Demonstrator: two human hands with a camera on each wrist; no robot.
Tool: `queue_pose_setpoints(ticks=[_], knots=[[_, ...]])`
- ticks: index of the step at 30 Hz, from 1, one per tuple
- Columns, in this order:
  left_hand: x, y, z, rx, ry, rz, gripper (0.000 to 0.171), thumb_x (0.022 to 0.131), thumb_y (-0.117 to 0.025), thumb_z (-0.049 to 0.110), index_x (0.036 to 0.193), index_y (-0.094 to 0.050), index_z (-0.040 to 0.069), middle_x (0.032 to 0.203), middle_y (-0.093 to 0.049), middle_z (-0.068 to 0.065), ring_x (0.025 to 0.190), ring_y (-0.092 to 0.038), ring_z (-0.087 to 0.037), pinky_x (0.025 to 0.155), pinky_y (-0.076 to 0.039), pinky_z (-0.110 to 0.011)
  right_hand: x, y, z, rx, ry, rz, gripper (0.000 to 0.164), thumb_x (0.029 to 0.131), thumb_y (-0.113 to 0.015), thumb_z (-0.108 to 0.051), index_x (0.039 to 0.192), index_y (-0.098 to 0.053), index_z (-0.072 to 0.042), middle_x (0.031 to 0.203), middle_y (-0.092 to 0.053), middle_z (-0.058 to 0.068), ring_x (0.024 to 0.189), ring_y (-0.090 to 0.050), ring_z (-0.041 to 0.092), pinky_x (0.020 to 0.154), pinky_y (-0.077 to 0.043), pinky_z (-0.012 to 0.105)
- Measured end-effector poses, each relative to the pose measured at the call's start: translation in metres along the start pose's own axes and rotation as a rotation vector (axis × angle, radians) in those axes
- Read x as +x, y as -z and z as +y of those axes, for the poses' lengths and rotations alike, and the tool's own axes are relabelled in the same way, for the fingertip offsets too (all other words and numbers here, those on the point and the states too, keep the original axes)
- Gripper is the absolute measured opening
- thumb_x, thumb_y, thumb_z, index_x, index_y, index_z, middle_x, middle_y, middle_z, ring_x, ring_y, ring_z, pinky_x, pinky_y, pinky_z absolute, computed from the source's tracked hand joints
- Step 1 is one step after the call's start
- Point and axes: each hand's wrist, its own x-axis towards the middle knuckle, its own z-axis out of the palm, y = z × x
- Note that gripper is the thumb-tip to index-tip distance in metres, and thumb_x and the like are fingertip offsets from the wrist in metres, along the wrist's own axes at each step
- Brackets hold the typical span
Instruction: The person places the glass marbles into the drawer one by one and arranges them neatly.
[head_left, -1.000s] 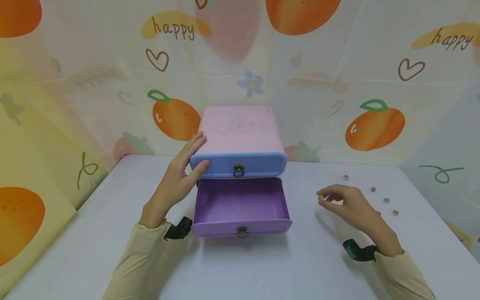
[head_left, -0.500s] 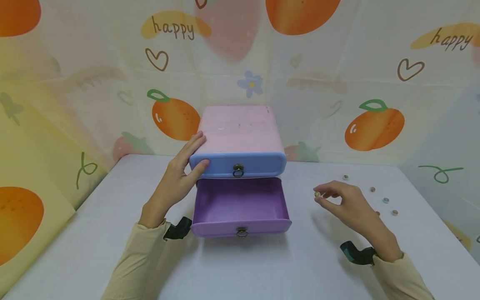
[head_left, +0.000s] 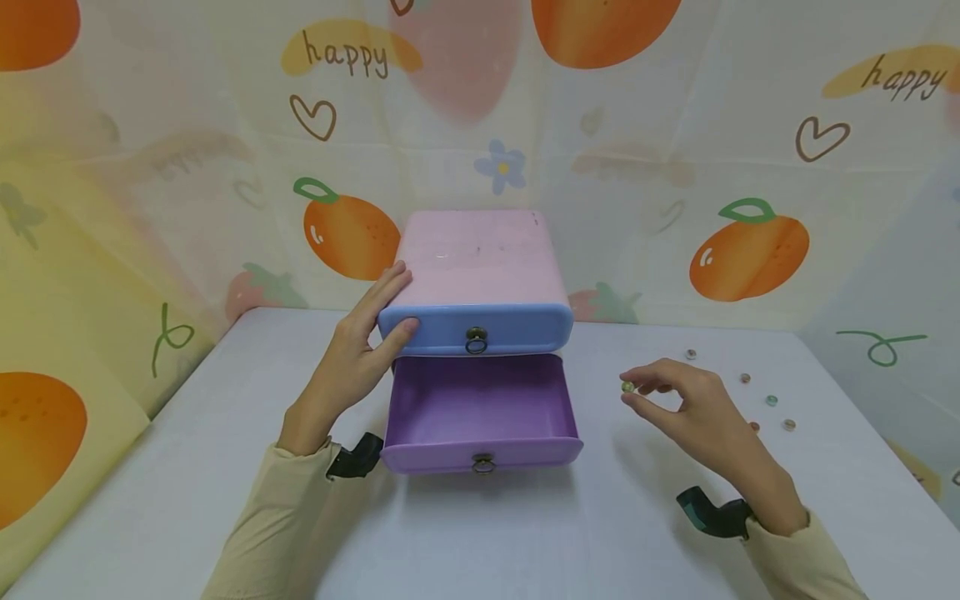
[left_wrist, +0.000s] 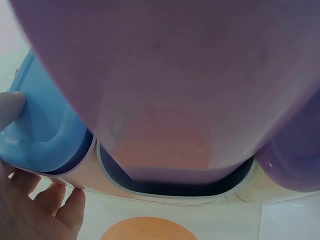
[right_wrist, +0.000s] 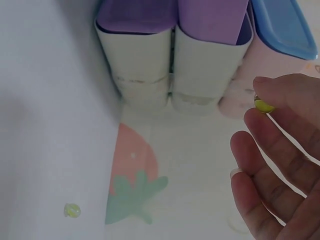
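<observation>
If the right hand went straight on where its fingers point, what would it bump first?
The right hand would likely meet the open purple drawer, though depth is unclear; perhaps the blue drawer above.

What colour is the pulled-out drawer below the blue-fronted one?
Purple; the pulled-out drawer shows best in the head view.

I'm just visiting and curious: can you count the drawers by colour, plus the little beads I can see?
Blue drawer: 1
Purple drawers: 2 (open one, lower one)
Bead in the right hand: 1
Beads on the table: 5 visible
Total: 9
</observation>
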Motion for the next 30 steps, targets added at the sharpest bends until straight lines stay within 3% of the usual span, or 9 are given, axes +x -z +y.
queue_pose_setpoints(ticks=[9, 18, 25, 30], knots=[[0.000, -0.001, 0.000, -0.006, -0.001, 0.000, 0.058, 0.097, -0.061, 0.008, 0.151, -0.042, 0.014, 0.162, -0.032, -0.002, 0.154, -0.021, -0.016, 0.120, -0.030, -0.048, 0.000, 0.000, -0.006, 0.030, 0.033, 0.034, 0.030, 0.076, -0.082, -0.003, 0.104, -0.074, -0.013, 0.089, -0.074, -0.006, 0.079, -0.065, 0.008, 0.057, -0.047, 0.017], [0.000, 0.000, 0.000, -0.015, 0.001, 0.004, 0.058, 0.097, -0.061, 0.008, 0.151, -0.042, 0.013, 0.162, -0.032, -0.001, 0.153, -0.022, -0.018, 0.119, -0.032, -0.047, 0.001, 0.001, -0.013, 0.047, 0.084, 0.049, 0.030, 0.074, -0.083, 0.000, 0.101, -0.073, -0.010, 0.089, -0.074, -0.006, 0.080, -0.065, 0.007, 0.071, -0.047, 0.006], [0.001, 0.000, -0.001, -0.013, -0.002, 0.006, 0.058, 0.097, -0.061, 0.008, 0.151, -0.043, 0.014, 0.162, -0.033, -0.001, 0.153, -0.024, -0.023, 0.118, -0.032, -0.048, 0.002, -0.002, -0.021, 0.097, 0.133, 0.053, 0.032, 0.074, -0.082, 0.001, 0.102, -0.074, -0.013, 0.091, -0.074, -0.009, 0.082, -0.065, 0.007, 0.077, -0.048, 0.007], [0.001, 0.000, -0.001, -0.018, 0.003, 0.005, 0.057, 0.097, -0.061, 0.007, 0.151, -0.043, 0.015, 0.162, -0.033, -0.001, 0.153, -0.024, -0.020, 0.118, -0.032, -0.047, 0.003, -0.004, -0.027, 0.115, 0.160, 0.053, 0.034, 0.074, -0.082, 0.001, 0.103, -0.074, -0.014, 0.091, -0.073, -0.010, 0.083, -0.065, 0.007, 0.077, -0.047, 0.006]])
